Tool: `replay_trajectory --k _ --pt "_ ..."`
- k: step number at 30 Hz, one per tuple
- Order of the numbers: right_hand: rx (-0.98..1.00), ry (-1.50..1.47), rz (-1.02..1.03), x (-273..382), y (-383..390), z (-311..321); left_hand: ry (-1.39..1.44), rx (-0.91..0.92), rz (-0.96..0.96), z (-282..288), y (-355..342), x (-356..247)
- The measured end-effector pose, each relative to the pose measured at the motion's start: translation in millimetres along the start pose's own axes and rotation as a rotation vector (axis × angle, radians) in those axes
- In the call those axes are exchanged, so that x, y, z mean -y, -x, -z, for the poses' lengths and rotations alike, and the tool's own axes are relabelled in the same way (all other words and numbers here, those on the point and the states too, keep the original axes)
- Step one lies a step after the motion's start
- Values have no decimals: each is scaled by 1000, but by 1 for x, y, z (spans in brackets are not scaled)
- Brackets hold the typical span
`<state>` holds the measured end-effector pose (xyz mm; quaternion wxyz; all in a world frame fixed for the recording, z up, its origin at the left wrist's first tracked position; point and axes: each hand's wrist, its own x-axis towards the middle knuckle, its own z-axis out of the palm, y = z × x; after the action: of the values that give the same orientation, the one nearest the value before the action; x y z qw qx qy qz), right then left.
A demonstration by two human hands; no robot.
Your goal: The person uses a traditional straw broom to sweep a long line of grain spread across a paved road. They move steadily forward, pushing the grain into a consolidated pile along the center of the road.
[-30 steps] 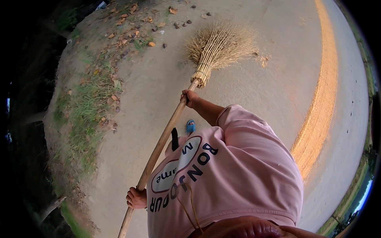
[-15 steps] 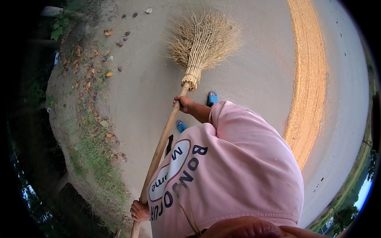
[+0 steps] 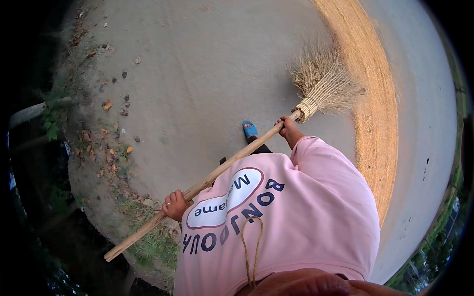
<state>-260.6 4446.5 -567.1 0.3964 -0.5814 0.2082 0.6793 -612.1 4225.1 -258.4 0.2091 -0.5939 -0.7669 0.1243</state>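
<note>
One broom point(image 3: 256, 148) lay slanted across the person's front, gripped by two hands. The right hand point(image 3: 286, 127) was wrapped around the wooden handle just below the straw head point(image 3: 323, 84). The left hand point(image 3: 175, 204) was curled around the handle nearer its free end. The straw head touched the ground beside one sandy strip point(image 3: 375, 113). One blue sandal point(image 3: 250, 130) showed just beyond the handle. A few dry leaves point(image 3: 106, 104) lay well away from the broom.

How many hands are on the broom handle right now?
2: the left hand grips the long wooden broom handle near its upper end; the right hand grips it beside the straw head.
</note>
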Motion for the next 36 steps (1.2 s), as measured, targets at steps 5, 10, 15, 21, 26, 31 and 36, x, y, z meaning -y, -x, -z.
replay_trajectory --k 5,10,15,21,26,31,36 --pt "-93 -198 67 9 27 56 250 28 -47 -18 -46 -7" --pt "-80 -41 86 -3 61 84 380 68 -41 -57 -33 1" --pt "-21 69 136 15 43 59 390 112 75 -80 -32 3" --pt "76 209 165 30 9 -29 403 108 250 -87 -25 12" --pt "139 359 29 18 1 -145 332 132 448 -95 6 5" --pt "191 459 -124 -61 -16 -229 39 208 734 -51 60 3" --pt "381 657 -259 -142 -5 -292 -313 233 904 -3 92 -21"
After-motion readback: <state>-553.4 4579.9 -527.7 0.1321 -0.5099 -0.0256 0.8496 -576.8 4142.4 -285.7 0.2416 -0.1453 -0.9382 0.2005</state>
